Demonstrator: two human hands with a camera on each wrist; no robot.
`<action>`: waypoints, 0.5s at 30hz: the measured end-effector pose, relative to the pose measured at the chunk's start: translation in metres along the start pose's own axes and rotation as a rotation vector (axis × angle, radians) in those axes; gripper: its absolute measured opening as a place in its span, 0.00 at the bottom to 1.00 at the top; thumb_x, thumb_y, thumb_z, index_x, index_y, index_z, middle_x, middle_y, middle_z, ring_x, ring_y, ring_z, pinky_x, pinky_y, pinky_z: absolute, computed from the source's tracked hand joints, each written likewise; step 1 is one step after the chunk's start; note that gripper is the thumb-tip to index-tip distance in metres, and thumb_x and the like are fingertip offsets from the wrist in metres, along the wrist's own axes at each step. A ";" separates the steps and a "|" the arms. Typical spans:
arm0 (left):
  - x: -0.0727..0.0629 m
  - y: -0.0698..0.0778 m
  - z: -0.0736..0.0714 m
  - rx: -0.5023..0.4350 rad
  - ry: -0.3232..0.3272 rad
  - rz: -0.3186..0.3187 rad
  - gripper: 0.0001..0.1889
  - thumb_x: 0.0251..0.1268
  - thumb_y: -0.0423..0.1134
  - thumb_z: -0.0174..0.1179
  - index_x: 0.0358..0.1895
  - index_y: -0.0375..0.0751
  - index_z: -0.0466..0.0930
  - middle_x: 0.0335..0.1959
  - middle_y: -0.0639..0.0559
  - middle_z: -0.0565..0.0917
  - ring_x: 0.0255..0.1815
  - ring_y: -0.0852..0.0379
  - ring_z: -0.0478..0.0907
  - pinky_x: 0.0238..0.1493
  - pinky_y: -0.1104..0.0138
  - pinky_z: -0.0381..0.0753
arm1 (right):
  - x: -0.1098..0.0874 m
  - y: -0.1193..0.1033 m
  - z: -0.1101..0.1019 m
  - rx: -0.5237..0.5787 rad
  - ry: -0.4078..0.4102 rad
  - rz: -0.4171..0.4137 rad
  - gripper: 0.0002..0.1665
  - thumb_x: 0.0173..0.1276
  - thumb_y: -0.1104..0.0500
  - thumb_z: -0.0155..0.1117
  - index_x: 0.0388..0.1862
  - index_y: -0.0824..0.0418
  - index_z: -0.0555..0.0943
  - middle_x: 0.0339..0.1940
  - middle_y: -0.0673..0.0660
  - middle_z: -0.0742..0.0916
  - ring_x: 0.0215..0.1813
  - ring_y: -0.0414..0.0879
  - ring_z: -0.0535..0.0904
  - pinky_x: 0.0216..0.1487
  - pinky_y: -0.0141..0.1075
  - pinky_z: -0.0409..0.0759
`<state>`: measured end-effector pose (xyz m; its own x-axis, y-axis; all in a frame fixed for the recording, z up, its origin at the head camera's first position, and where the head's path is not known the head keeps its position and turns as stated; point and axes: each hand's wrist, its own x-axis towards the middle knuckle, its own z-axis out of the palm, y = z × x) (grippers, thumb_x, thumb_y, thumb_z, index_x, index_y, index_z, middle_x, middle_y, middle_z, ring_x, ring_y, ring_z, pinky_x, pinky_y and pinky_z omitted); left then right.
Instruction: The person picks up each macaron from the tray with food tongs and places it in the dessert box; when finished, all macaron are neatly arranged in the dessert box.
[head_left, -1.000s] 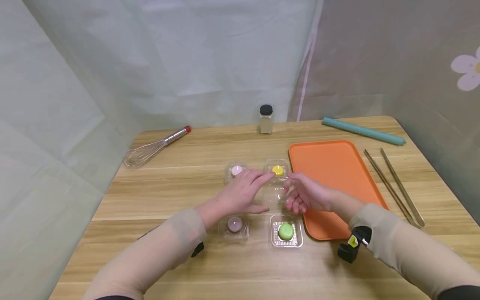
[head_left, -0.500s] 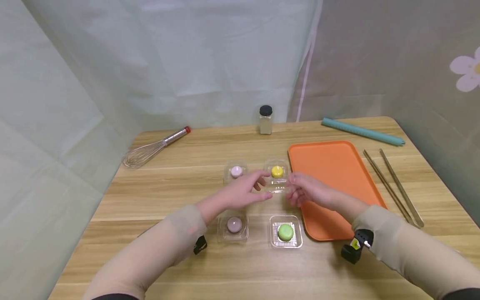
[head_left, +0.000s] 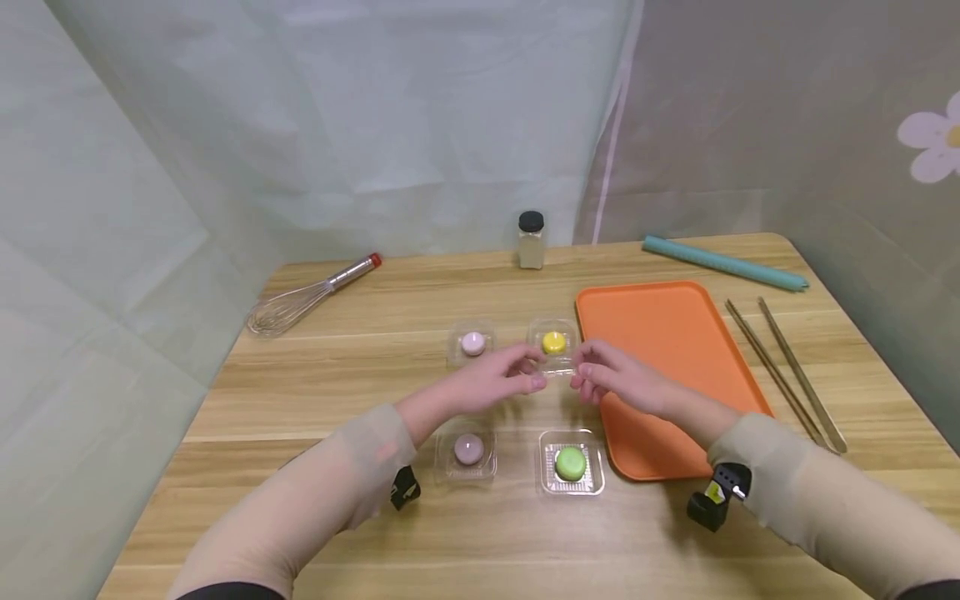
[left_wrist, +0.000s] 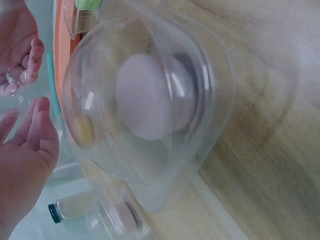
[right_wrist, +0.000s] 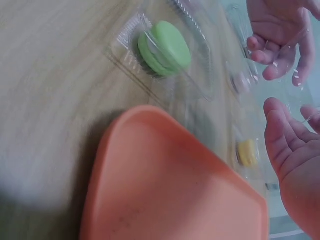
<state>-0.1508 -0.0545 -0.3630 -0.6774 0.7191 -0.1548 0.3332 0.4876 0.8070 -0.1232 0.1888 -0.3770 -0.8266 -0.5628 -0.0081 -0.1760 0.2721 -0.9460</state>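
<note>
A clear plastic lid (left_wrist: 12,102) spans the gap between my two hands, just on the near side of a yellow macaron (head_left: 554,342) in its clear box. My left hand (head_left: 495,379) pinches the lid's left edge between thumb and fingers. At the opposite edge my right hand (head_left: 626,379) holds it with curled fingers. Closer to me, a green macaron (head_left: 571,463) sits in an uncovered clear tray. A lilac macaron (head_left: 468,449) lies to its left under a clear dome, and a paler pink macaron (head_left: 473,343) is boxed farther back.
An orange tray (head_left: 667,333) lies right of the boxes, partly beneath my right forearm. Metal tongs (head_left: 803,377) rest beyond it. Along the back are a whisk (head_left: 300,300), a black-capped jar (head_left: 532,246) and a teal roll (head_left: 723,262).
The lid has moved slightly away from me, toward the yellow macaron's box. My left hand's fingers have curled in from a flatter spread, and my right fingers have shifted slightly.
</note>
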 end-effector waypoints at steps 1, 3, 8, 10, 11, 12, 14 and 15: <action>0.000 0.000 0.000 0.002 0.001 0.000 0.25 0.69 0.49 0.51 0.64 0.39 0.65 0.52 0.46 0.78 0.48 0.55 0.77 0.49 0.65 0.76 | 0.000 0.000 -0.001 -0.013 0.000 -0.007 0.18 0.74 0.57 0.45 0.50 0.73 0.65 0.37 0.68 0.80 0.34 0.60 0.77 0.35 0.39 0.80; 0.000 0.001 0.000 0.007 0.002 0.000 0.25 0.68 0.50 0.52 0.63 0.39 0.66 0.51 0.47 0.78 0.49 0.55 0.76 0.50 0.64 0.75 | -0.001 -0.001 -0.003 -0.046 0.003 -0.004 0.17 0.73 0.57 0.48 0.51 0.71 0.66 0.37 0.68 0.80 0.35 0.60 0.77 0.36 0.41 0.80; 0.000 0.005 0.001 0.063 -0.005 0.010 0.27 0.64 0.50 0.57 0.62 0.38 0.69 0.49 0.49 0.79 0.48 0.57 0.75 0.49 0.66 0.75 | -0.004 -0.002 -0.005 -0.134 0.006 0.015 0.19 0.69 0.59 0.56 0.52 0.70 0.68 0.40 0.64 0.81 0.41 0.54 0.78 0.43 0.42 0.78; 0.000 0.005 0.001 0.091 -0.006 0.016 0.28 0.62 0.49 0.59 0.62 0.38 0.70 0.50 0.48 0.79 0.47 0.58 0.75 0.49 0.67 0.74 | -0.005 -0.001 -0.006 -0.166 0.006 0.001 0.19 0.66 0.60 0.59 0.51 0.69 0.69 0.41 0.62 0.81 0.42 0.51 0.77 0.45 0.40 0.77; 0.000 0.006 0.001 0.104 -0.004 0.021 0.29 0.61 0.49 0.60 0.62 0.39 0.70 0.50 0.47 0.79 0.47 0.58 0.75 0.49 0.67 0.74 | -0.005 0.000 -0.006 -0.177 0.003 -0.005 0.19 0.64 0.60 0.61 0.50 0.68 0.70 0.42 0.61 0.81 0.42 0.49 0.77 0.45 0.39 0.77; 0.000 0.006 0.001 0.113 -0.002 0.028 0.29 0.59 0.49 0.62 0.62 0.38 0.71 0.51 0.46 0.79 0.47 0.58 0.75 0.50 0.66 0.74 | -0.006 0.000 -0.006 -0.190 -0.003 -0.014 0.20 0.63 0.60 0.63 0.50 0.67 0.70 0.42 0.61 0.81 0.41 0.48 0.77 0.44 0.37 0.77; -0.001 0.006 0.002 0.154 0.005 0.037 0.32 0.56 0.50 0.64 0.62 0.39 0.71 0.53 0.47 0.78 0.47 0.58 0.74 0.50 0.66 0.74 | -0.008 0.001 -0.006 -0.220 -0.014 -0.028 0.22 0.59 0.59 0.66 0.49 0.64 0.71 0.39 0.59 0.82 0.39 0.47 0.77 0.41 0.36 0.77; -0.001 0.007 0.002 0.186 0.007 0.042 0.33 0.54 0.51 0.65 0.62 0.40 0.70 0.53 0.48 0.77 0.48 0.58 0.74 0.50 0.66 0.74 | -0.009 0.001 -0.005 -0.237 -0.020 -0.036 0.24 0.58 0.58 0.68 0.50 0.63 0.71 0.38 0.58 0.81 0.38 0.46 0.77 0.40 0.35 0.77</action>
<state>-0.1460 -0.0507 -0.3585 -0.6648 0.7376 -0.1182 0.4766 0.5407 0.6932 -0.1186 0.1985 -0.3760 -0.8068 -0.5906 0.0155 -0.3278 0.4256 -0.8434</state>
